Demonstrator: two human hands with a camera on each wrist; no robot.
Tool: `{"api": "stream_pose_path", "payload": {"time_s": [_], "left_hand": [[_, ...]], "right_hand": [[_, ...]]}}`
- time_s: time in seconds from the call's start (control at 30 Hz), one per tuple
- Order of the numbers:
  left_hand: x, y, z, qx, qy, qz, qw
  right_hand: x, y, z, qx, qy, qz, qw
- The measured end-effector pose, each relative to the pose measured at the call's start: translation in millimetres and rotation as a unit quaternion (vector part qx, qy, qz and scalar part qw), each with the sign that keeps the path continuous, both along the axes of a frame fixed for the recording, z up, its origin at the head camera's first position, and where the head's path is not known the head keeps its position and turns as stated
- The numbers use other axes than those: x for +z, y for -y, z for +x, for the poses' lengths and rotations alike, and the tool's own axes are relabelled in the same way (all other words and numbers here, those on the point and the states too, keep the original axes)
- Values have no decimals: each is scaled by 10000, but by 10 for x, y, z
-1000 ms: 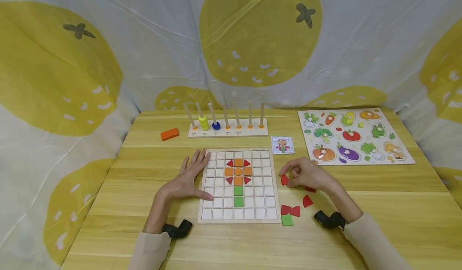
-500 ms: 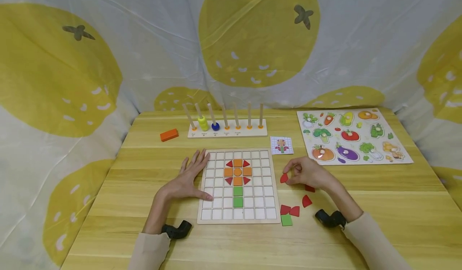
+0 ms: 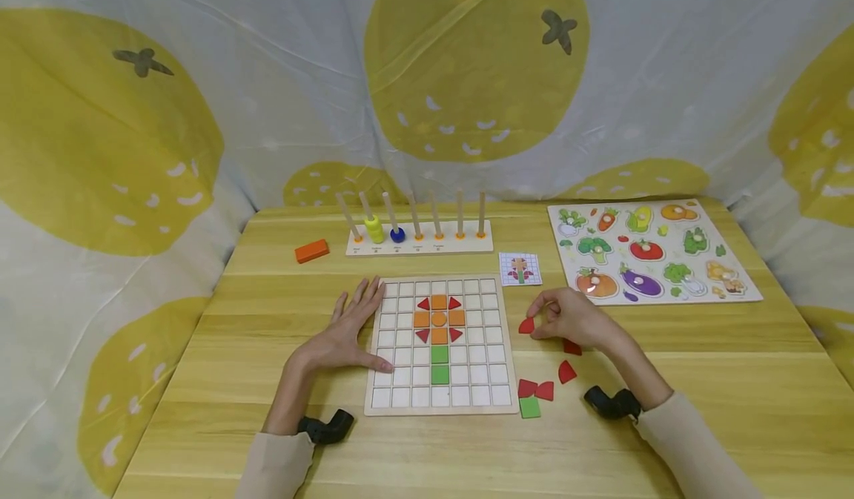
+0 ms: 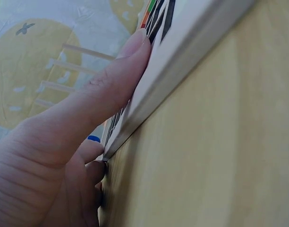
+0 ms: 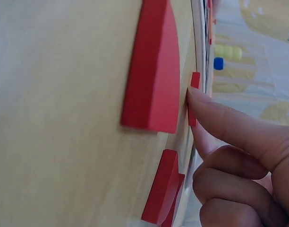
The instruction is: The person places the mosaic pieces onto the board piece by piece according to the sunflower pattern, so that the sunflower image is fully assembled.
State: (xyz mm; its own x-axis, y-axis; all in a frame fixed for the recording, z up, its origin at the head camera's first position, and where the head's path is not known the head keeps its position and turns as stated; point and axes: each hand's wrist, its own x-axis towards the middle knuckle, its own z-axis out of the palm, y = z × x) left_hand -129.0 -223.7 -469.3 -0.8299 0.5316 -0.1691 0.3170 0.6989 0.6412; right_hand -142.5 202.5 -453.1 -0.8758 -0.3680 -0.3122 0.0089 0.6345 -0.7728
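A wooden grid board (image 3: pixel 508 380) lies on the table, with orange squares (image 3: pixel 439 302), an orange round piece (image 3: pixel 438 319), red triangles (image 3: pixel 455 303) and green squares (image 3: pixel 439 374) set in its cells. Spread over the board's left edge is my left hand (image 3: pixel 343 342); in the left wrist view its thumb (image 4: pixel 104 85) rests on the rim. My right hand (image 3: pixel 574 316) pinches a red quarter-circle piece (image 3: pixel 526 325) between thumb and fingers, just right of the board. Other red quarter-circle pieces (image 3: pixel 567 371) and one green square (image 3: pixel 530 408) lie below that hand.
A small pattern card (image 3: pixel 520 269) lies beyond the board's upper right. Behind stands a peg rack (image 3: pixel 470 245) with yellow and blue beads. An orange block (image 3: pixel 311 251) sits at the left, a vegetable puzzle board (image 3: pixel 667 253) at the right.
The red quarter-circle piece has turned between my right fingers, which have shifted slightly. My left hand keeps its place on the board, and the head view has drifted a little.
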Motion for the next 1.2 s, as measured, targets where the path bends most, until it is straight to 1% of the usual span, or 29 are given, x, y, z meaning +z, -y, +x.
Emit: {"api": "stream_pose_path", "payload": {"time_s": [0.17, 0.27, 0.33, 0.47, 0.6, 0.77, 0.97, 1.2], "left_hand": [[-1, 0, 7, 18, 27, 32, 10000], [-2, -1, 3, 18, 36, 9, 10000], [-6, 0, -5, 16, 24, 8, 10000], [-8, 6, -12, 30, 13, -4, 10000], [-2, 9, 1, 39, 43, -15, 10000], [-7, 2, 5, 11, 27, 65, 10000], [-8, -9, 1, 3, -11, 15, 10000], [-37, 14, -7, 55, -9, 39, 10000]], "right_hand": [[14, 47, 16, -95, -290, 29, 9995], [41, 129, 52, -209, -358, -122, 9991], [59, 224, 87, -251, -276, -303, 9988], [73, 469, 181, -111, -113, -606, 9980], [49, 706, 273, -37, 3, -658, 9978], [28, 901, 341, -19, 120, -699, 9975], [49, 991, 357, -93, 97, -471, 9988], [28, 995, 347, 87, 10, -568, 9983]]}}
